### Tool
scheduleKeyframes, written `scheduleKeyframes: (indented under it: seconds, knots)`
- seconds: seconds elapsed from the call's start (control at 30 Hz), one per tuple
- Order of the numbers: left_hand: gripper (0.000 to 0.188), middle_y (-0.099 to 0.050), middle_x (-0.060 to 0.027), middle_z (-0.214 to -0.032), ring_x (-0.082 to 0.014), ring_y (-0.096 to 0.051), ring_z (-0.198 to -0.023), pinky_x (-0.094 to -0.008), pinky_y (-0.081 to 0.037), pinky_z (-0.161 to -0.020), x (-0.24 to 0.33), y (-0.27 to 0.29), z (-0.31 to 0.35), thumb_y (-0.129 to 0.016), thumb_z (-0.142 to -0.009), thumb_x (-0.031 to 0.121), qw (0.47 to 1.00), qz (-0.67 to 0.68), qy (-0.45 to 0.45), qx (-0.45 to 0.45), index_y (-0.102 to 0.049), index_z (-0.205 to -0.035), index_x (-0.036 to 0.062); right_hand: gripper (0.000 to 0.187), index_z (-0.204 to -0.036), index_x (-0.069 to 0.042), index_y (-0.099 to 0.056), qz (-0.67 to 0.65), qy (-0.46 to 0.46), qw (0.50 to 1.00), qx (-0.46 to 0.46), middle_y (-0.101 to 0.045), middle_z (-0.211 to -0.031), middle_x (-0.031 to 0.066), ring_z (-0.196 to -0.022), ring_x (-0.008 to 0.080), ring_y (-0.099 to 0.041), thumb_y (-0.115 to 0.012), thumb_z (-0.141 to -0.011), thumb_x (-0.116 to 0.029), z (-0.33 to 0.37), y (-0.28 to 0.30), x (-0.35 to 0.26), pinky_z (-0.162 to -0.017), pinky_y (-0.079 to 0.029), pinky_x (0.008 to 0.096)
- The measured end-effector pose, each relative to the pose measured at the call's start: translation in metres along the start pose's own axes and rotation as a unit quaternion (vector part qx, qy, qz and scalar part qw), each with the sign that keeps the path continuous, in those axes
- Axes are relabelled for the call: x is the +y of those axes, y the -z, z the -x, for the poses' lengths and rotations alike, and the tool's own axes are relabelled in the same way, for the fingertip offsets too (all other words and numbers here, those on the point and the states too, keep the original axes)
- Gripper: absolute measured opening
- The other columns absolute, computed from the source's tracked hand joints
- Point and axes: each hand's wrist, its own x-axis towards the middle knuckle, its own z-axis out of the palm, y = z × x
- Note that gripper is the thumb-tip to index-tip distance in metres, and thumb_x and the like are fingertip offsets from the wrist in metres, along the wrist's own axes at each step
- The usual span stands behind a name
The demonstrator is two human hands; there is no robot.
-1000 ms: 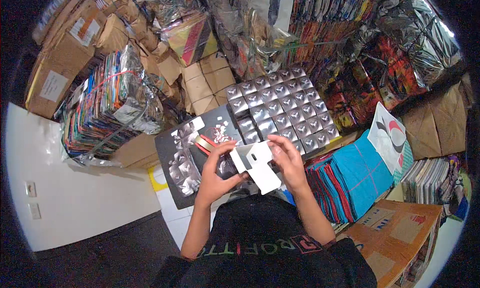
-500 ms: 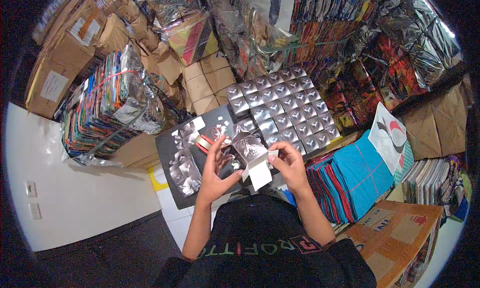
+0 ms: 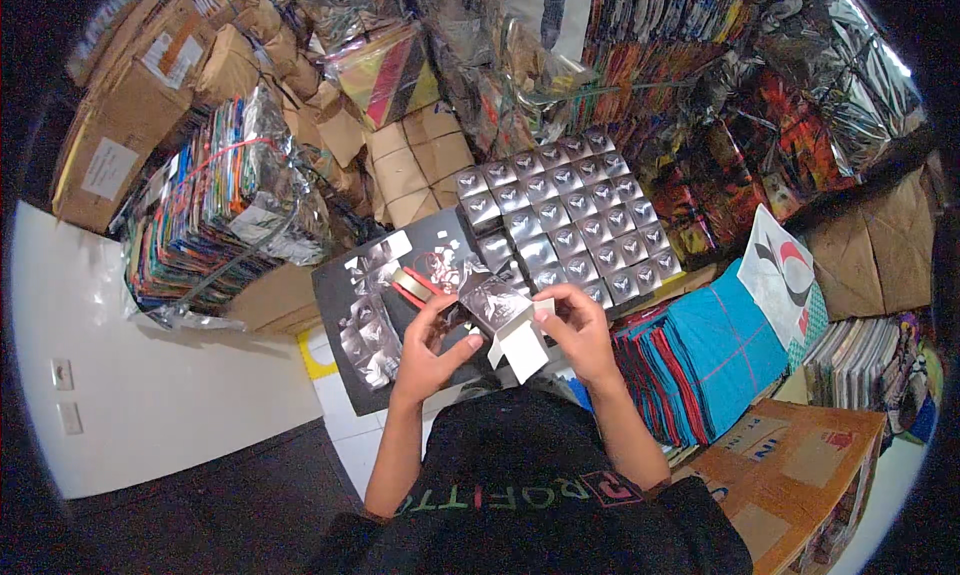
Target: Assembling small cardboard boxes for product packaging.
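Observation:
A small silver carton box [image 3: 497, 305] with shiny printed sides is in front of me, its white end flaps [image 3: 523, 352] folded out toward me. My right hand [image 3: 578, 337] pinches a white flap at the box's right edge between thumb and fingers. At the left side of the box is my left hand [image 3: 432, 353], thumb and fingers apart. Its fingertips reach the box's far left corner, but whether they press on it I cannot tell. Just beyond that hand, a red and white tape roll or dispenser [image 3: 412, 287] lies on the black work surface [image 3: 345, 275].
Rows of silver boxes [image 3: 575, 210] stand at the far right of the work surface. Flat silver pieces [image 3: 370, 340] and white scraps lie at left. Stacked teal and red fabric [image 3: 725, 350] and a cardboard box [image 3: 785, 475] are at right. Bundled packages [image 3: 225, 190] rise at left.
My left hand's fingers have come down and closer to the box's left side. The box has turned slightly and its flaps have shifted a little right and nearer. My right hand keeps its pinch.

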Motion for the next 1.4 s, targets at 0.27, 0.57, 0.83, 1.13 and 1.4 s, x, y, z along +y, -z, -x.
scheduleKeyframes:
  seconds: [0.27,0.57,0.83,1.13,1.4]
  knots:
    - [0.030,-0.061,-0.0110,-0.126,-0.0190,-0.058,-0.119,-0.0338,-0.045,-0.106,-0.013,0.001,-0.001,-0.070,-0.088,-0.005,0.998,0.006,-0.047,0.028,-0.063,-0.117,-0.0038,0.015,-0.104,-0.003,-0.069,0.043,0.056,0.997,-0.009,-0.069,-0.101,0.0034,-0.099,0.0129,-0.063,-0.071,-0.090,-0.002,0.000,0.002,0.012,-0.088,-0.049,0.0282]
    - [0.025,-0.064,-0.0109,-0.130,-0.0271,-0.058,-0.125,-0.0387,-0.043,-0.105,0.003,-0.005,0.000,-0.069,-0.077,-0.006,0.966,-0.184,-0.176,0.049,-0.074,-0.099,0.0038,0.016,-0.099,0.000,-0.066,0.131,0.113,0.985,-0.020,-0.068,-0.112,0.0111,-0.115,0.0214,-0.063,-0.063,-0.085,0.007,-0.004,0.005,0.012,-0.104,-0.046,0.0346]
    - [0.029,-0.066,-0.0089,-0.130,-0.0304,-0.056,-0.128,-0.0410,-0.043,-0.105,0.004,-0.007,0.001,-0.071,-0.072,-0.005,0.946,-0.249,-0.203,0.050,-0.079,-0.096,0.0086,0.014,-0.098,0.001,-0.066,0.154,0.114,0.981,-0.020,-0.069,-0.117,0.0130,-0.120,0.0249,-0.062,-0.060,-0.086,0.004,-0.003,0.004,0.007,-0.108,-0.043,0.0377]
    - [0.023,-0.064,-0.0111,-0.127,-0.0417,-0.050,-0.131,-0.0516,-0.039,-0.112,0.010,-0.014,0.004,-0.064,-0.066,-0.004,0.892,-0.375,-0.253,-0.002,-0.073,-0.083,0.0095,0.044,-0.139,-0.001,-0.056,0.036,-0.031,0.999,0.008,-0.063,-0.103,-0.0003,-0.091,0.0052,-0.057,-0.066,-0.099,-0.015,-0.002,0.002,0.013,-0.081,-0.047,0.0212]
    - [0.047,-0.055,-0.0142,-0.136,-0.0342,-0.052,-0.130,-0.0467,-0.043,-0.110,-0.010,-0.026,0.006,-0.069,-0.080,-0.002,0.948,-0.241,-0.179,0.105,-0.062,-0.126,0.0112,0.036,-0.129,-0.002,-0.058,-0.031,-0.030,0.998,-0.038,-0.061,-0.111,0.0013,-0.091,0.0061,-0.061,-0.069,-0.095,-0.004,-0.006,-0.001,0.015,-0.076,-0.050,0.0219]
